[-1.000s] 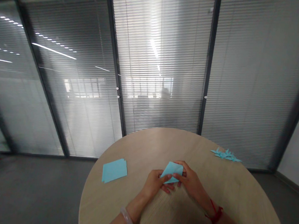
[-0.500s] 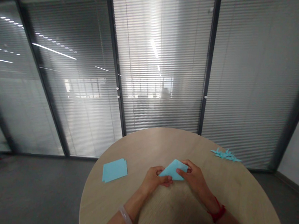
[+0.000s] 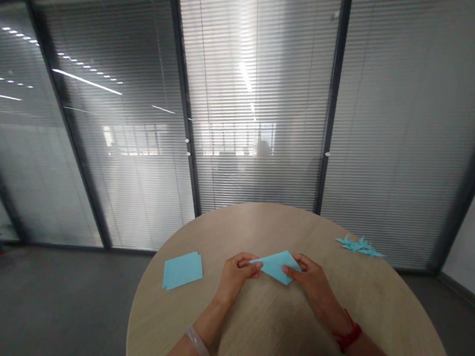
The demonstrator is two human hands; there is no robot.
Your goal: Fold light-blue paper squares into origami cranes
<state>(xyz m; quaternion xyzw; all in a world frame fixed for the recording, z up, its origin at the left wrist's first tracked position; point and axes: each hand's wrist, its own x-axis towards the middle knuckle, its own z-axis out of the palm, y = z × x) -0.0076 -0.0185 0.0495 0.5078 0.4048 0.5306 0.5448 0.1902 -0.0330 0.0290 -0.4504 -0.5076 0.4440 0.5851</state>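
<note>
Between my hands is a light-blue sheet of folded paper [image 3: 276, 264], kite-shaped, with a narrow point toward the left and a wider end at the right. My left hand [image 3: 240, 273] pinches the narrow left tip between thumb and fingers. On the wider right end, my right hand [image 3: 308, 277] has its thumb pressed on top and its fingers behind the edge. The paper is held just over the table; whether it touches the wood I cannot tell. The undersides of the folds are hidden.
A stack of light-blue paper sheets [image 3: 184, 271] lies on the round wooden table [image 3: 254, 221] at left. Near the table's far right edge sits a pile of folded blue paper pieces [image 3: 360, 246]. Glass partitions with blinds [image 3: 258, 180] stand behind the table.
My left hand has shifted left and up to the paper's tip. The paper has turned and looks longer and narrower than before. The right hand keeps its grip nearly in place.
</note>
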